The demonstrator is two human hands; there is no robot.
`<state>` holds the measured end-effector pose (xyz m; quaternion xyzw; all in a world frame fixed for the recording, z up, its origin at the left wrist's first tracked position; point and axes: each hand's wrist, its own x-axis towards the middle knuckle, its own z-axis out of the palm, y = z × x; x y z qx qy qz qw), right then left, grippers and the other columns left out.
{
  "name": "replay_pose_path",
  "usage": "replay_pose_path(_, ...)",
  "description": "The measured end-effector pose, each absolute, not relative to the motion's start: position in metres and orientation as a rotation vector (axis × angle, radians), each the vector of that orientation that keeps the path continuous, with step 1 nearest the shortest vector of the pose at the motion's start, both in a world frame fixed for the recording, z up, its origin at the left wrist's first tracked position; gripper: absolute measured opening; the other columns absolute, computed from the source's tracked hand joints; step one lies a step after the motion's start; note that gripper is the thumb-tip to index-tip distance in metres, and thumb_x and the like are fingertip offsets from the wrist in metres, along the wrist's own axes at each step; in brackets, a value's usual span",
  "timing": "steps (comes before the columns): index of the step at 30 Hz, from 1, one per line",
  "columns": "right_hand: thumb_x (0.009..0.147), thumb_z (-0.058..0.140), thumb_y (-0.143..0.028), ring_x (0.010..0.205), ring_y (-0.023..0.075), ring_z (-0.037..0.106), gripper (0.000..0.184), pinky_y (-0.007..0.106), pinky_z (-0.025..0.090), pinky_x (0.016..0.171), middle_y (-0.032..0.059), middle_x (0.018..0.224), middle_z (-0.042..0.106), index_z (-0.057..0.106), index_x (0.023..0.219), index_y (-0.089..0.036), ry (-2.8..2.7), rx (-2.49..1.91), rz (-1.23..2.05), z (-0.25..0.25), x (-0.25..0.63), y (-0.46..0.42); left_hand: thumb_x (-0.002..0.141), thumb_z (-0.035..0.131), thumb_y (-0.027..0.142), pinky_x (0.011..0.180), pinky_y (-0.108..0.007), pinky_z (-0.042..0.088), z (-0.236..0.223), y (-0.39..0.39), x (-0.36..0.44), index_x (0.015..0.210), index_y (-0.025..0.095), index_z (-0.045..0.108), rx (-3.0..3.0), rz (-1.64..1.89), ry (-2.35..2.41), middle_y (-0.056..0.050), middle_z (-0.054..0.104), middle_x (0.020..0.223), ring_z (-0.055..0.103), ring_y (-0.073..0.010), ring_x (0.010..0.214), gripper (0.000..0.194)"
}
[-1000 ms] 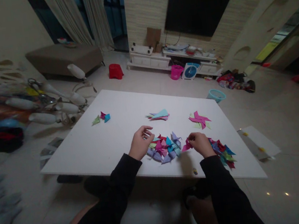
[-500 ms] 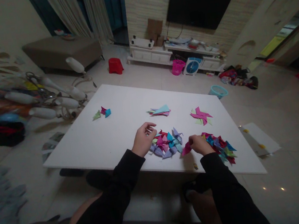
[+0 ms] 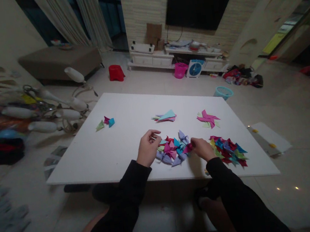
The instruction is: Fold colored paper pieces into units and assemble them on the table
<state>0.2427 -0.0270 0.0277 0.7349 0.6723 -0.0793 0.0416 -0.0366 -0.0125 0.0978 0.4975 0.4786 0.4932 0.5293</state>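
Observation:
My left hand (image 3: 148, 150) rests with curled fingers at the left edge of a ring of joined folded paper pieces (image 3: 173, 151) near the front of the white table (image 3: 105, 149). My right hand (image 3: 202, 148) pinches a magenta folded paper piece (image 3: 188, 148) and holds it against the ring's right side. A loose pile of coloured folded pieces (image 3: 229, 150) lies just to the right of that hand.
Further back on the table lie a small stack of pieces (image 3: 164, 117), a pink pinwheel shape (image 3: 208, 119) and a few pieces (image 3: 104, 122) at the left. A white chandelier (image 3: 53, 106) lies on the floor to the left, a teal basket (image 3: 223, 93) beyond the table.
My right hand has carried the magenta piece leftward from beside the loose pile up to the ring. The left hand has stayed at the ring's left edge.

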Motion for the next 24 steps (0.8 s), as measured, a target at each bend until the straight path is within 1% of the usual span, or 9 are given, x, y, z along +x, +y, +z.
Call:
replay_pose_path(6,0.09,0.054,-0.029,0.082,0.0196,0.062,0.015,0.027,0.025,0.061,0.0077,0.094,0.071,0.065,0.097,-0.022,2.005,2.231,-0.36,0.03,0.244,-0.028,0.07,0.065,0.023,0.054,-0.022,0.043,0.109,-0.014,-0.04,0.091,0.014,0.065,1.178,1.186,1.158,0.002,0.059,0.073,0.054,-0.0092,0.056,0.023)
replay_pose_path(13,0.086,0.059,-0.036,0.086,0.0209,0.063,0.023,0.027,0.03,0.065,0.0087,0.098,0.071,0.064,0.102,-0.021,1.939,2.261,-0.376,0.047,0.246,-0.028,0.071,0.064,0.023,0.052,-0.023,0.044,0.11,-0.013,-0.043,0.091,0.014,0.065,1.175,1.176,1.158,0.0,0.061,0.073,0.055,-0.0103,0.054,0.022)
replay_pose_path(15,0.087,0.059,-0.038,0.087,0.0217,0.063,0.024,0.028,0.03,0.065,0.0093,0.098,0.071,0.065,0.102,-0.02,1.958,2.285,-0.354,0.054,0.243,-0.029,0.071,0.064,0.024,0.053,-0.023,0.044,0.107,-0.012,-0.045,0.091,0.014,0.065,1.198,1.175,1.169,0.0,0.061,0.073,0.055,-0.0104,0.055,0.022)
replay_pose_path(18,0.086,0.058,-0.035,0.089,0.0221,0.063,0.019,0.028,0.029,0.064,0.0087,0.098,0.071,0.065,0.097,-0.021,2.039,2.285,-0.35,0.062,0.23,-0.032,0.072,0.064,0.024,0.055,-0.024,0.044,0.101,-0.009,-0.047,0.09,0.015,0.066,1.252,1.182,1.197,0.0,0.06,0.073,0.055,-0.0105,0.056,0.02)
replay_pose_path(21,0.087,0.057,-0.033,0.087,0.021,0.064,0.014,0.028,0.028,0.064,0.0062,0.096,0.072,0.065,0.092,-0.022,2.149,2.248,-0.419,0.07,0.21,-0.036,0.072,0.063,0.025,0.057,-0.024,0.045,0.09,0.001,-0.052,0.091,0.016,0.066,1.321,1.176,1.252,0.0,0.062,0.074,0.056,-0.0109,0.057,0.02)
replay_pose_path(24,0.089,0.056,-0.034,0.085,0.0199,0.064,0.015,0.028,0.028,0.064,0.0048,0.095,0.072,0.065,0.09,-0.022,2.229,2.215,-0.479,0.078,0.19,-0.041,0.071,0.063,0.025,0.059,-0.025,0.047,0.074,0.022,-0.066,0.091,0.016,0.065,1.383,1.179,1.335,0.0,0.063,0.073,0.058,-0.0119,0.059,0.023)
